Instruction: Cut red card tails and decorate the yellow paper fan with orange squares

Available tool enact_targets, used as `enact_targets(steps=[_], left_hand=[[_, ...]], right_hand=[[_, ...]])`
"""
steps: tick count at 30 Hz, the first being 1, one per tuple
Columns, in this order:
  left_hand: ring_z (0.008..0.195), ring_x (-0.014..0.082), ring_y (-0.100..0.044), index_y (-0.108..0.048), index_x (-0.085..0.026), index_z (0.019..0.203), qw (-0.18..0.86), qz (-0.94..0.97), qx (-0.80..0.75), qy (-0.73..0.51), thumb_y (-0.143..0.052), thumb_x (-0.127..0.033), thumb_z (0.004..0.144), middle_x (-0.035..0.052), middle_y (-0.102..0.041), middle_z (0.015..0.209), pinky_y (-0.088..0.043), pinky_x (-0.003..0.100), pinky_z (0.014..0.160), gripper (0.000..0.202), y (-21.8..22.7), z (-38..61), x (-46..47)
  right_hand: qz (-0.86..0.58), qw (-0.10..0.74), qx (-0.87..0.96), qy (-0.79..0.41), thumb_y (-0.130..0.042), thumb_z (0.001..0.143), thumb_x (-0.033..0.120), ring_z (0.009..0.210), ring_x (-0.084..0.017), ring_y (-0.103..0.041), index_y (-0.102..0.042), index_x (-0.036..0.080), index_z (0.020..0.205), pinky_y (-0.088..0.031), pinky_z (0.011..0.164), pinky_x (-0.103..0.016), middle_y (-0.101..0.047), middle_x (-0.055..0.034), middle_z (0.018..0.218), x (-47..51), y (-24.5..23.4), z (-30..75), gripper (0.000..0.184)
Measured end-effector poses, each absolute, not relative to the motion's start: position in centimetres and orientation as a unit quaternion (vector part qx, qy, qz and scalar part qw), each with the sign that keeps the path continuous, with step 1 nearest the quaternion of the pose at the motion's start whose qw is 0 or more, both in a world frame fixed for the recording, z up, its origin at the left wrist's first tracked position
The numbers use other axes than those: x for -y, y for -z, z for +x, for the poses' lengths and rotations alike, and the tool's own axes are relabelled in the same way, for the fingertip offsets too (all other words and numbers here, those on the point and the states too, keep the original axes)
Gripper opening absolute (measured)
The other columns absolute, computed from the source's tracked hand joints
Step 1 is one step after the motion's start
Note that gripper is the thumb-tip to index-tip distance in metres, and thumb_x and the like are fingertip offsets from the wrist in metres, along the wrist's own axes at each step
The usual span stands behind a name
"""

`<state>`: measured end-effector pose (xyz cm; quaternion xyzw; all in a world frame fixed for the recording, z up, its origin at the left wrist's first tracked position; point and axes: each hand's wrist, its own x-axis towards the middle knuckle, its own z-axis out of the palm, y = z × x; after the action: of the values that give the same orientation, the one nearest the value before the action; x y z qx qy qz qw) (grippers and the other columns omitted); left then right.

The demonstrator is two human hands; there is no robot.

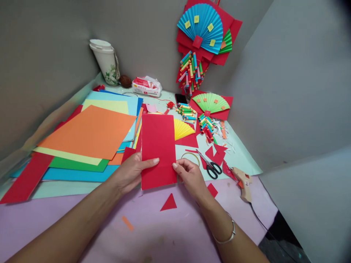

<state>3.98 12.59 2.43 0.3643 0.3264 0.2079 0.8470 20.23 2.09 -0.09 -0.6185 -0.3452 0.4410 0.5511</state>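
Observation:
A red paper rectangle (158,142) is held upright between my two hands over the front of the table. My left hand (133,170) grips its left edge, thumb across the front and fingers hidden behind. At the lower right edge, my right hand (190,175) pinches the paper between thumb and curled fingers. Just beyond the right hand lie a roll of tape (191,155) and black-handled scissors (213,169). A red paper triangle (169,203) rests on the table below the held sheet. Behind it, a yellow folded fan (183,129) is partly covered.
Coloured sheets (90,133) are stacked at left. A glue gun (242,182) with a cord lies at right. Rolled paper tubes (186,112), a green fan piece (210,103), a tissue pack (147,86) and a white cup (105,62) stand farther back. A blue fan decoration (203,27) hangs on the wall.

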Motion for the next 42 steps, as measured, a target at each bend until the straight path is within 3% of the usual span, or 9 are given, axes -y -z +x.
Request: enact_targets(steps=[11,16,22,34,42], left_hand=[[0.097,0.0298,-0.075,-0.072,-0.015,0.11,0.845,0.386,-0.303,-0.212,-0.083,-0.016,0.071,0.015,-0.077,0.112,-0.06,0.04,0.087,0.041,-1.7,3.9,-12.7],[0.095,0.0302,-0.075,-0.072,-0.015,0.11,0.843,0.386,-0.307,-0.215,-0.082,-0.011,0.068,0.0141,-0.077,0.111,-0.061,0.042,0.086,0.043,-1.8,3.9,-12.8],[0.097,0.03,-0.075,-0.073,-0.016,0.109,0.842,0.403,-0.298,-0.201,-0.081,-0.012,0.069,0.0134,-0.078,0.11,-0.059,0.043,0.089,0.04,-1.3,3.8,-12.7],[0.097,0.0311,-0.074,-0.074,-0.016,0.107,0.841,0.407,-0.307,-0.183,-0.083,-0.014,0.067,0.0132,-0.078,0.11,-0.058,0.043,0.089,0.041,-1.9,3.9,-12.6],[0.094,0.0307,-0.075,-0.076,-0.016,0.106,0.841,0.421,-0.308,-0.142,-0.085,-0.022,0.067,0.0134,-0.079,0.106,-0.058,0.04,0.087,0.041,-1.8,3.8,-12.5]], right_hand=[[-0.611,0.57,0.348,-0.426,-0.067,0.083,0.044,0.054,-0.011,-0.046,-0.061,0.021,0.075,-0.037,0.053,-0.023,-0.053,0.0058,0.061,-1.9,-0.1,20.4,0.025],[-0.599,0.572,0.334,-0.451,-0.07,0.079,0.049,0.053,-0.012,-0.046,-0.062,0.021,0.078,-0.038,0.052,-0.023,-0.054,0.0057,0.06,-2.1,-0.3,20.3,0.03],[-0.613,0.556,0.345,-0.442,-0.07,0.079,0.045,0.052,-0.012,-0.046,-0.059,0.021,0.069,-0.04,0.053,-0.024,-0.049,0.0063,0.055,-1.9,-0.6,20.1,0.029],[-0.586,0.57,0.349,-0.458,-0.071,0.078,0.049,0.059,-0.014,-0.055,-0.065,0.021,0.081,-0.045,0.056,-0.024,-0.06,0.0032,0.066,-2.0,-0.7,20.6,0.029],[-0.589,0.578,0.331,-0.457,-0.075,0.075,0.047,0.056,-0.013,-0.056,-0.06,0.021,0.072,-0.046,0.055,-0.025,-0.062,0.0033,0.063,-2.1,-0.3,20.5,0.031]])
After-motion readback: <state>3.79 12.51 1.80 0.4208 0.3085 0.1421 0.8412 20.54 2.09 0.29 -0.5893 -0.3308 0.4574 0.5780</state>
